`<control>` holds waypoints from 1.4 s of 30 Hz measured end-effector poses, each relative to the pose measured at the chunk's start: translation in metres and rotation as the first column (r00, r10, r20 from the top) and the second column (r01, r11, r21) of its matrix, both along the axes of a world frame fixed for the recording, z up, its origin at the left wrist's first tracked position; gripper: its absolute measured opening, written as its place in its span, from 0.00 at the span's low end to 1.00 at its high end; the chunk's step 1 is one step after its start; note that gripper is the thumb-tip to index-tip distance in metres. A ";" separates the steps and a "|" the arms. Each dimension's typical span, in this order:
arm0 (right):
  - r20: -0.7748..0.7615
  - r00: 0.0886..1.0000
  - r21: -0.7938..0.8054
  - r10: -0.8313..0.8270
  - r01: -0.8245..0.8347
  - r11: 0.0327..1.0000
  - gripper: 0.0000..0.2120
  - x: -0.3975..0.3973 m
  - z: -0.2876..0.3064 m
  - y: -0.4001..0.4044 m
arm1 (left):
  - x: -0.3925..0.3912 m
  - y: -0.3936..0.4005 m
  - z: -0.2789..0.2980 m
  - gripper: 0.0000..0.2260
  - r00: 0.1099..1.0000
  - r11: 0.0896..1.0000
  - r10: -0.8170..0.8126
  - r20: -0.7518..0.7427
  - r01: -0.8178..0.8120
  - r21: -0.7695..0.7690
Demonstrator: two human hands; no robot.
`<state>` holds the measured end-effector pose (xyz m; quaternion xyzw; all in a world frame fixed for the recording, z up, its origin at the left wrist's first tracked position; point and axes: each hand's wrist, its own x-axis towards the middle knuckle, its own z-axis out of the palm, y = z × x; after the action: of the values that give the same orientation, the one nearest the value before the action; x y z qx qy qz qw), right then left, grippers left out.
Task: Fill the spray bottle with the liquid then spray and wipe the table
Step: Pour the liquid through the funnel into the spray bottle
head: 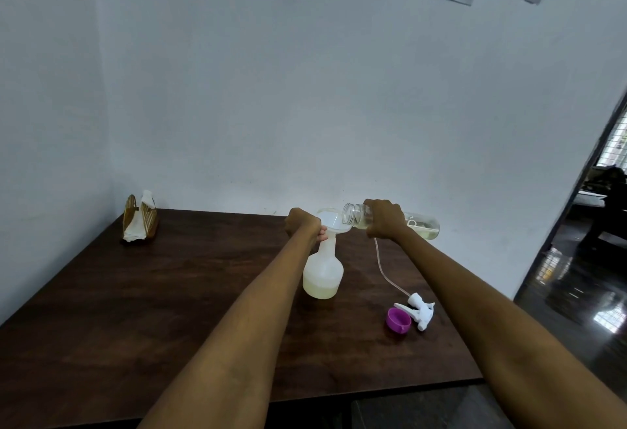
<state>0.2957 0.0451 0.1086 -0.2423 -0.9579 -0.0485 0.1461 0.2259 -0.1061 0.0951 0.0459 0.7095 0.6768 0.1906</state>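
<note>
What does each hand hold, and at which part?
The left hand grips the funnel at the neck of the spray bottle. The right hand holds the tilted clear bottle around its upper body, near the open mouth.

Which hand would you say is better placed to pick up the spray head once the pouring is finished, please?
Probably the right hand: the spray head lies on its side of the table, beside the purple cap. It must first set down the bottle, while the left hand steadies the funnel.

Bare table [142, 310] lies open leftward; purple cap [398, 319] and spray head [420, 312] crowd the right
</note>
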 end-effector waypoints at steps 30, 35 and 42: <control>0.001 1.000 0.002 -0.004 0.004 1.000 0.22 0.002 0.000 -0.001 | -0.004 0.003 -0.004 0.08 0.999 1.000 -0.012 -0.032 0.012 0.012; 0.010 1.000 0.005 -0.008 0.008 1.000 0.21 0.002 0.000 -0.001 | -0.004 0.005 -0.004 0.08 1.000 1.000 -0.021 -0.018 0.022 0.015; 0.015 1.000 0.012 -0.012 0.012 1.000 0.22 0.002 0.001 -0.003 | -0.007 0.006 -0.007 0.12 1.000 1.000 0.000 -0.026 0.001 0.019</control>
<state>0.2974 0.0423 0.1101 -0.2469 -0.9572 -0.0571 0.1399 0.2190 -0.1004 0.0879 0.0565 0.7056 0.6827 0.1812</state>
